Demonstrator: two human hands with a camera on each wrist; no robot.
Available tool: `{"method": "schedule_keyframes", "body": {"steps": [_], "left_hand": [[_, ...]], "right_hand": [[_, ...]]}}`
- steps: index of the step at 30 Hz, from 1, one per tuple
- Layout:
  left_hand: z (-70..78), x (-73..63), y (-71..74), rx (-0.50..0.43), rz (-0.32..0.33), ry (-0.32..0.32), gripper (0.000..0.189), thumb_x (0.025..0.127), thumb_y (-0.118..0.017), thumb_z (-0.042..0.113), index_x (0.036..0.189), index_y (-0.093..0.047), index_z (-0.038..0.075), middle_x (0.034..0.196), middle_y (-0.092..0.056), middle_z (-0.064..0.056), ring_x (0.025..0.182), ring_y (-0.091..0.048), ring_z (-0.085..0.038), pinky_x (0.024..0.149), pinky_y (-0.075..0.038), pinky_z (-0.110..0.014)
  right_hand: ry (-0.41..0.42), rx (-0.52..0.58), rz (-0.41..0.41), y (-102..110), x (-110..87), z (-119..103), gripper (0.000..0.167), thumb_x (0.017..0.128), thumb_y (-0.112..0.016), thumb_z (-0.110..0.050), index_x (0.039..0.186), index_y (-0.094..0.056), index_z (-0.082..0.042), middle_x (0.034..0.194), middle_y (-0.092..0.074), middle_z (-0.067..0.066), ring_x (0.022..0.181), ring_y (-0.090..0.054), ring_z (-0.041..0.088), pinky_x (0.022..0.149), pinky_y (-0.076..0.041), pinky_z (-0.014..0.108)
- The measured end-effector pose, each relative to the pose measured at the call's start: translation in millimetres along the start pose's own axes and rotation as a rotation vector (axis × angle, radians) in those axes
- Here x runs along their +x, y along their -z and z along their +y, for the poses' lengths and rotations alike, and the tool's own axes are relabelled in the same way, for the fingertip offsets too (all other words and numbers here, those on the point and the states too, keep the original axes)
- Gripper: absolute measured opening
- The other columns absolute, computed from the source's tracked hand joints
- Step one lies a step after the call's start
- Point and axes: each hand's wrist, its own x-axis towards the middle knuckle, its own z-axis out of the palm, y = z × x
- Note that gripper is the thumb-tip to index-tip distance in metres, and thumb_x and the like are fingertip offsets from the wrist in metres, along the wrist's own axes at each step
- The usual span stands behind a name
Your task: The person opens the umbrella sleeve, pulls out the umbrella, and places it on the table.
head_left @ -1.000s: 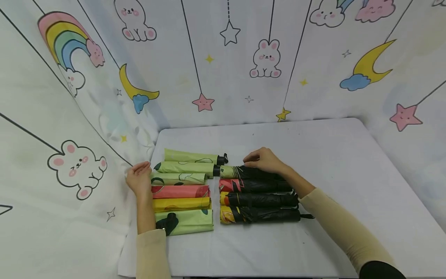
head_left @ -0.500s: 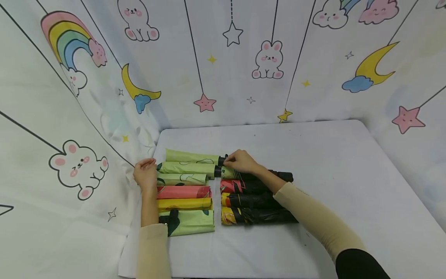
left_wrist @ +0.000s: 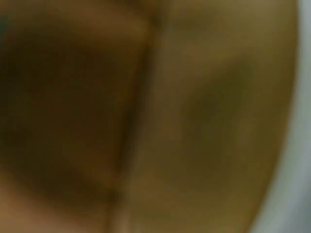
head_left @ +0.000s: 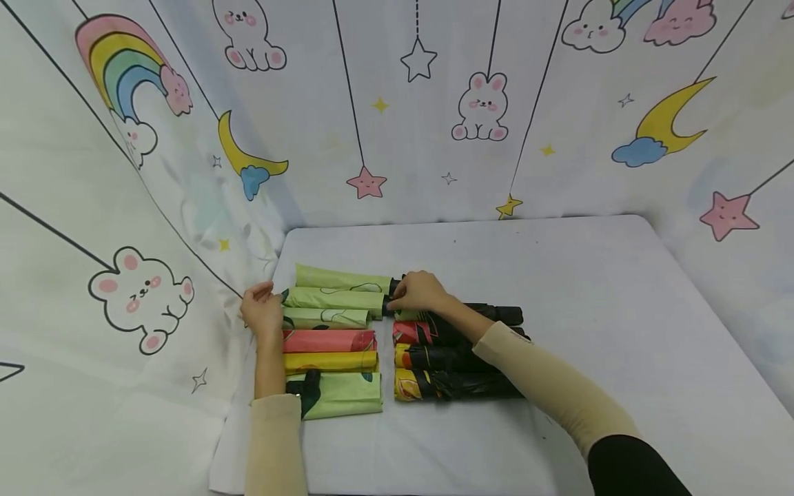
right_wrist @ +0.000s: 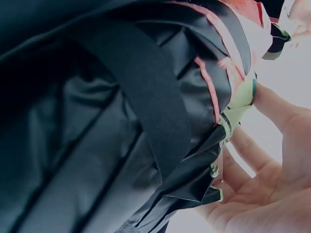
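Folded umbrellas lie in two columns on the white-covered table. My right hand (head_left: 420, 291) reaches over the right column, its fingers bent at the black end of the second green umbrella (head_left: 335, 299) from the back. In the right wrist view, thumb and fingers (right_wrist: 269, 102) pass behind the light-green end of a black-and-green umbrella (right_wrist: 239, 104), their tips hidden. At the left ends of the green umbrellas is my left hand (head_left: 261, 310), fingers loosely bent near the second one's end. The left wrist view is too dark and blurred to show what that hand touches.
Left column: another green umbrella (head_left: 341, 278) at the back, then pink (head_left: 329, 340), yellow (head_left: 330, 362) and green (head_left: 347, 396) ones in front. Right column: black umbrellas with red (head_left: 406, 333) and yellow (head_left: 406, 384) ends. A cartoon-printed cloth (head_left: 422, 145) rises behind the table.
My right hand has moved left from over the black-and-green umbrella to the black end of the second green one. My left hand has shifted slightly right, its fingers more bent.
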Motion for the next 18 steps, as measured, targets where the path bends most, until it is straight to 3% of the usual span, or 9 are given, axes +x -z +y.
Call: {"method": "schedule_keyframes", "body": {"steps": [10, 13, 18], "left_hand": [[-2.4, 2.4, -1.2, -0.009, -0.034, 0.025, 0.035, 0.095, -0.062, -0.013, 0.129, -0.060, -0.005, 0.131, -0.064, -0.020, 0.127, -0.064, -0.029, 0.106, -0.053, -0.034], [-3.7, 2.8, -1.7, -0.039, -0.039, 0.025, 0.035, 0.094, -0.061, -0.014, 0.128, -0.059, -0.007, 0.130, -0.065, -0.022, 0.126, -0.065, -0.032, 0.106, -0.054, -0.033], [-4.2, 1.2, -1.3, -0.062, -0.042, 0.026, 0.038, 0.094, -0.060, -0.017, 0.131, -0.057, -0.009, 0.130, -0.065, -0.023, 0.125, -0.066, -0.033, 0.105, -0.054, -0.033]], "right_hand": [[-0.108, -0.055, -0.047, -5, 3.2, -14, 0.044, 0.081, -0.087, -0.051, 0.108, -0.084, -0.016, 0.104, -0.079, 0.001, 0.090, -0.073, 0.020, 0.081, -0.062, 0.037], [-0.125, -0.075, -0.043, -6, 3.8, -17, 0.041, 0.081, -0.087, -0.052, 0.100, -0.085, -0.017, 0.090, -0.079, -0.001, 0.079, -0.071, 0.017, 0.070, -0.061, 0.034], [-0.161, -0.079, -0.034, -9, 5.8, -19, 0.034, 0.081, -0.087, -0.050, 0.068, -0.079, -0.020, 0.055, -0.063, -0.008, 0.055, -0.056, 0.010, 0.048, -0.044, 0.025]]}}
